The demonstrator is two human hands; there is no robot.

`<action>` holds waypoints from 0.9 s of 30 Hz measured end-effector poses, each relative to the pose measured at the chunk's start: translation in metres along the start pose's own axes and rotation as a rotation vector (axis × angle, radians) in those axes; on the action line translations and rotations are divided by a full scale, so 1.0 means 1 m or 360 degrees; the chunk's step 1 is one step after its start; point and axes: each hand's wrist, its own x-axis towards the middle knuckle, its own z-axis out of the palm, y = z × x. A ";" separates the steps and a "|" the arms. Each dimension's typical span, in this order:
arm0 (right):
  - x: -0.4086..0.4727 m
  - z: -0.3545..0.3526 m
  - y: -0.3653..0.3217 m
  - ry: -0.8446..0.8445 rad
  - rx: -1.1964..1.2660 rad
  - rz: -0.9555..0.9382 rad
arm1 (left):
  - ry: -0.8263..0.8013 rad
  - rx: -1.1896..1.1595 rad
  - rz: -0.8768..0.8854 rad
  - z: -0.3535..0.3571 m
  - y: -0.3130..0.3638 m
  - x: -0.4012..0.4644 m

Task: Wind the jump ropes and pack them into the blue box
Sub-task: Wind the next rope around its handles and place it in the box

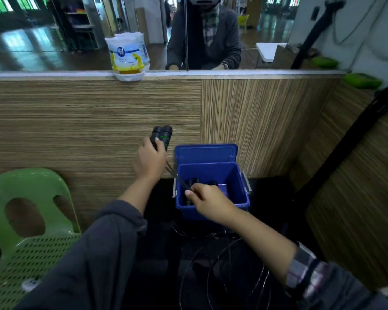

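My left hand (149, 161) grips two black jump rope handles (162, 136) with a green ring, held upright to the left of the blue box (213, 208). The box stands open on the dark floor, its lid (205, 153) leaning back against the wooden wall. From the handles a thin black cord (175, 176) runs down to my right hand (207, 200), which pinches it over the box's front left corner. Inside the box lie dark handles (194, 182) of another rope. Loose cord loops (213, 265) trail on the floor below my arms.
A green plastic chair (27, 231) stands at the left. A striped wooden wall (99, 113) rises behind the box, with a ledge holding a white and yellow air freshener (127, 57). A mirror above reflects a person. A black pole (336, 157) leans at the right.
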 end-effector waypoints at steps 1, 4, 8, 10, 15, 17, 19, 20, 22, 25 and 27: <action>-0.002 -0.003 -0.007 -0.0019 -0.0134 -0.0070 | -0.0059 0.0101 0.0003 0.004 -0.002 -0.005; -0.004 -0.022 -0.021 0.0014 -0.0439 -0.0201 | -0.0298 0.0290 0.0127 0.012 -0.006 -0.020; 0.000 -0.055 -0.021 0.0015 -0.0565 -0.0149 | -0.0471 0.0330 0.0562 0.018 -0.012 -0.038; 0.005 -0.069 -0.014 0.0001 -0.0523 -0.0124 | -0.0542 0.0306 0.0741 0.019 -0.014 -0.046; 0.021 -0.090 0.013 -0.0089 -0.0323 -0.0150 | -0.0754 0.0325 0.1240 0.017 -0.012 -0.069; 0.025 -0.093 0.020 -0.0166 -0.0327 -0.0190 | -0.0894 0.0210 0.1389 0.012 -0.009 -0.079; 0.028 -0.096 0.029 -0.0244 -0.0321 -0.0216 | -0.1011 0.0030 0.1501 0.007 -0.005 -0.086; 0.029 -0.097 0.033 -0.0285 -0.0290 -0.0213 | -0.1042 -0.0032 0.1541 0.004 -0.003 -0.089; 0.029 -0.100 0.039 -0.0354 -0.0101 -0.0200 | -0.1093 -0.0106 0.1574 0.001 -0.001 -0.091; 0.028 -0.105 0.043 -0.0302 0.0198 -0.0190 | -0.0990 -0.0239 0.1514 -0.004 0.002 -0.092; 0.028 -0.106 0.047 -0.0207 0.0390 -0.0130 | -0.0858 -0.0343 0.1427 -0.007 0.005 -0.088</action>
